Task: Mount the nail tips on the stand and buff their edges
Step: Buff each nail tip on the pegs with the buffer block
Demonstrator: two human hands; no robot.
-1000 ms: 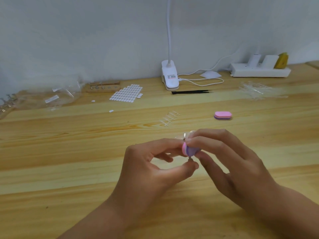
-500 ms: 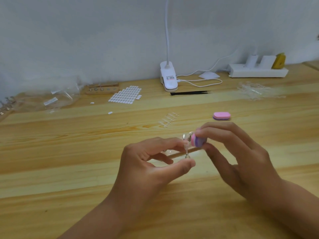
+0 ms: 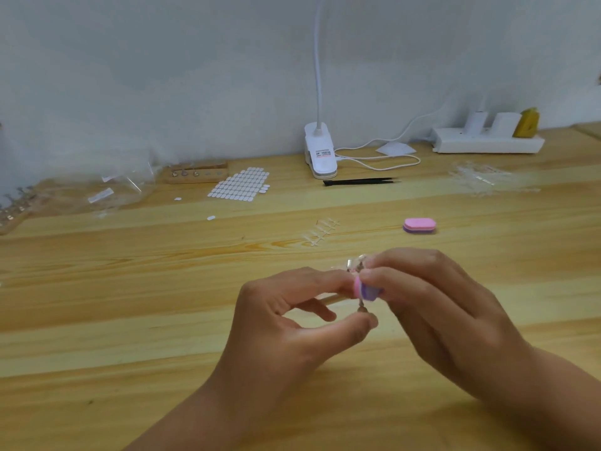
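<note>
1. The left hand (image 3: 292,320) is hovering low over the table (image 3: 130,336). Its thumb and forefinger are pinching a small metal peg (image 3: 361,308), the thumb under the foot and the forefinger up near the top. The other fingers are curling loosely beneath.
2. The right hand (image 3: 439,314) is pinching a pink-and-purple buffer (image 3: 366,289) between thumb and forefinger, with the remaining fingers lying together behind.
3. The buffer is now lying across the peg's stem and hiding its middle. Half a second ago it was sitting higher and further right, clear of the stem.
4. A clear tip (image 3: 348,264) is sitting at the peg's top, above the left forefinger, but it is too blurred to show its edge.
5. Beyond the hands, a strip (image 3: 320,232) of clear tips and a spare buffer (image 3: 419,225) are lying flat on the table.
6. Further back, tweezers (image 3: 361,181), a sticker sheet (image 3: 239,188) and a wood block (image 3: 197,172) holding pegs are lying where they were.
7. A lamp clamp (image 3: 320,154) and a power strip (image 3: 487,143) are standing by the wall.
</note>
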